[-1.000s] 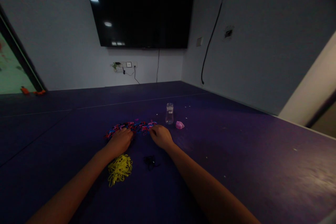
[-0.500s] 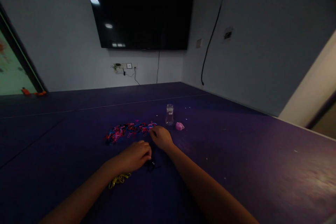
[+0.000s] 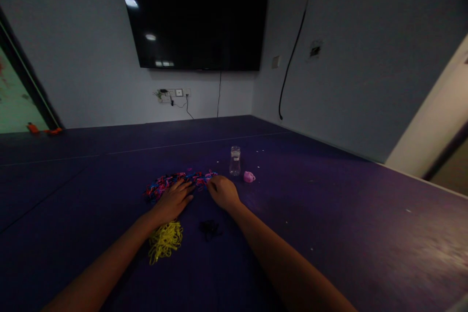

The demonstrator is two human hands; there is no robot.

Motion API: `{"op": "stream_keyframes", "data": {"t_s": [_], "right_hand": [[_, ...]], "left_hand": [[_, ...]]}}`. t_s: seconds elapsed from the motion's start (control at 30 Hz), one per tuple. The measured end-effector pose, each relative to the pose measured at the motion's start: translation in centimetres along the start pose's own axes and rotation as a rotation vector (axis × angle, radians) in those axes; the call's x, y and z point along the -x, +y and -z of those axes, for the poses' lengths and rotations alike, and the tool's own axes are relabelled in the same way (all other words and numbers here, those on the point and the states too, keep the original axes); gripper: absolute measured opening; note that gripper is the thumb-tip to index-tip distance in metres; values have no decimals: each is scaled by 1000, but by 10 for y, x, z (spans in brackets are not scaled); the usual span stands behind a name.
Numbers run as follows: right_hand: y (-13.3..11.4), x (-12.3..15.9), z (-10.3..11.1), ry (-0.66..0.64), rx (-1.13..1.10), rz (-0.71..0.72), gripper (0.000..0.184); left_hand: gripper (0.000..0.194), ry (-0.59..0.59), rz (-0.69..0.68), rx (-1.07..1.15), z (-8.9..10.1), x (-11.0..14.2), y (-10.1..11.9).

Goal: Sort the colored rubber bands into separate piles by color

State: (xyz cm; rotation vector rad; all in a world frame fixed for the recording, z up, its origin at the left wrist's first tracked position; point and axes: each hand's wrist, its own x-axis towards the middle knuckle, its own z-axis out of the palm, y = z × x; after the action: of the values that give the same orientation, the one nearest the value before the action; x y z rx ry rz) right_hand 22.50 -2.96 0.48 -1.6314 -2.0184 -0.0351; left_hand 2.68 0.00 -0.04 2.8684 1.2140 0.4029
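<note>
A long pile of mixed small rubber bands [image 3: 158, 186], pink, red, blue and black, lies on the dark purple surface [image 3: 329, 234]. My left hand [image 3: 174, 201] rests over its near edge, fingers spread, with nothing seen in its grasp. At the right end of the pile my right hand [image 3: 224, 192] is curled closed, fingertips down; what it pinches, if anything, is hidden. Yellow rubber bands [image 3: 165, 241] lie heaped beside my left wrist. A small clump of black rubber bands [image 3: 209, 228] sits between my forearms.
Beyond my right hand stands an uncapped clear bottle [image 3: 235, 163], upright. A pink cap [image 3: 249, 177] with a loop lies just right of it. White specks dot the surface. Walls close off the far and right sides, with a television [image 3: 197, 19] and a hanging cable [image 3: 292, 58].
My left hand has moved from the black clump up and left to the mixed pile, and its fingers have opened. More of the yellow heap now shows. My right hand stays nearly still.
</note>
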Motion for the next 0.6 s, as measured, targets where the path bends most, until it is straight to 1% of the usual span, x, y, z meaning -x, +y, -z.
{"op": "stream_keyframes", "data": {"t_s": [0.1,0.23,0.33,0.43,0.5,0.53,0.6], "right_hand": [[1,0,0,-9,3,7,27],[2,0,0,-12,-2,16,26],[2,0,0,-9,-9,13,26],[1,0,0,-9,-13,6,27],[0,0,1,-8,-12,-2,27],[0,0,1,-10,-11,-5,28],[0,0,1,-8,-9,-10,28]], "left_hand": [[39,7,6,29,-3,-2,-4],[35,51,12,66,-2,-4,-3],[33,108,8,138,4,-5,0],[34,155,11,255,16,-6,7],[36,132,31,356,27,-7,15],[37,92,39,411,32,-7,20],[40,-54,35,517,40,-6,32]]}}
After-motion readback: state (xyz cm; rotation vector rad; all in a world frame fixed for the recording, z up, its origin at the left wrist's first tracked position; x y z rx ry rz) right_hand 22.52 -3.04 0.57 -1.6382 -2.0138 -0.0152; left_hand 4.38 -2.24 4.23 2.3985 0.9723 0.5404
